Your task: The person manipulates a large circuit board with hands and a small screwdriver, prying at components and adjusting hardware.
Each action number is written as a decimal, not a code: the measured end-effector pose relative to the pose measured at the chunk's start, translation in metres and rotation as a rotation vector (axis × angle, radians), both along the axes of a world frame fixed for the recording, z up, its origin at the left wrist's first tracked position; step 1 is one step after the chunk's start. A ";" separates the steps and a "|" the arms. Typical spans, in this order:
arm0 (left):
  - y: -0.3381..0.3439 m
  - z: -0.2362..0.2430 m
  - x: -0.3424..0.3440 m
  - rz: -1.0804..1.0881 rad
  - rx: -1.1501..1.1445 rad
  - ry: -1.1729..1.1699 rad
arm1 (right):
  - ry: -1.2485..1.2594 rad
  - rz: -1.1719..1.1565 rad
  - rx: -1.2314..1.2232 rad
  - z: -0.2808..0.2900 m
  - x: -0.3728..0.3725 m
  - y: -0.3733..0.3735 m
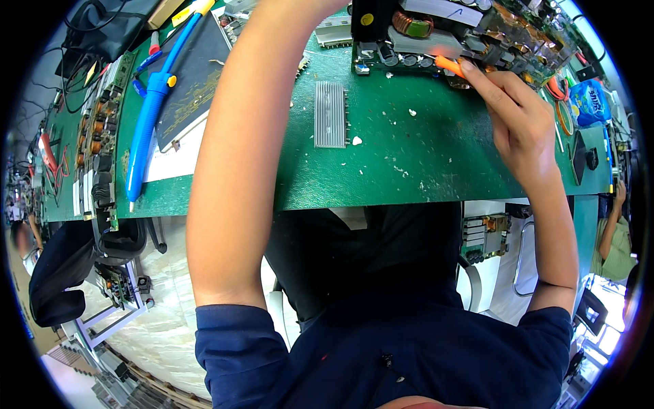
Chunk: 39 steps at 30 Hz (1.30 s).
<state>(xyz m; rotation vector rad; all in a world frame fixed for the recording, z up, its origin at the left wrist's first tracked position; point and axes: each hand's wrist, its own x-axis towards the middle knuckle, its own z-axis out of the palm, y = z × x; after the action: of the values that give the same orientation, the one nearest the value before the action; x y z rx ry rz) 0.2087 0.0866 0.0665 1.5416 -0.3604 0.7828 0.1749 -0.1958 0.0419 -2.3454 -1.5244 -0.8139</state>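
Observation:
My right hand (518,119) is closed on an orange-handled tool (447,65), held at the lower edge of a large circuit board (504,34) with capacitors, metal strips and a copper coil (412,24); the tool's tip is blurred. My left forearm (238,143) rises past the top edge, where the hand is out of sight. A ribbed aluminium heatsink (330,112) lies on the green mat (381,163) below the board.
At left lie a blue solder sucker (144,140), a dark board on white sheets (187,88), cables and more circuit boards (95,157). At right are a blue packet (589,102) and coloured wires. Two other people (610,242) (27,242) sit at either side.

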 end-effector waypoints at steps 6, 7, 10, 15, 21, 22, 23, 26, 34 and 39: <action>-0.005 0.005 -0.003 0.013 -0.040 0.039 | 0.010 -0.029 -0.075 0.012 -0.009 0.004; -0.007 0.007 -0.006 0.012 -0.054 0.060 | 0.011 -0.017 -0.076 0.014 -0.008 0.004; -0.004 0.005 -0.003 -0.027 -0.026 0.016 | 0.016 0.006 -0.086 0.017 -0.002 0.002; -0.009 0.007 -0.007 -0.018 -0.072 0.051 | 0.033 -0.009 -0.126 0.020 0.000 0.001; -0.004 0.005 -0.010 -0.039 -0.013 0.014 | 0.029 0.015 -0.198 0.029 0.003 0.000; -0.004 0.006 -0.012 -0.062 -0.001 0.001 | 0.016 0.012 -0.211 0.030 0.003 0.000; -0.005 0.007 -0.012 -0.040 0.004 0.017 | 0.004 0.008 -0.224 0.031 0.003 0.000; -0.012 0.011 -0.014 -0.001 -0.035 0.054 | 0.000 0.012 -0.250 0.034 0.004 0.001; -0.016 0.010 -0.017 0.001 -0.125 0.059 | 0.014 0.051 -0.296 0.038 0.013 -0.002; -0.006 0.008 -0.010 -0.079 -0.065 0.042 | 0.028 0.068 -0.280 0.037 0.015 -0.002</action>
<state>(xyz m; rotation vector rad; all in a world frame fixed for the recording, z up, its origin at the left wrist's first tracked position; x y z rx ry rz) 0.1991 0.0811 0.0741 1.4722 -0.3599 0.6934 0.1904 -0.1979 0.0794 -2.4656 -1.7976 -0.5811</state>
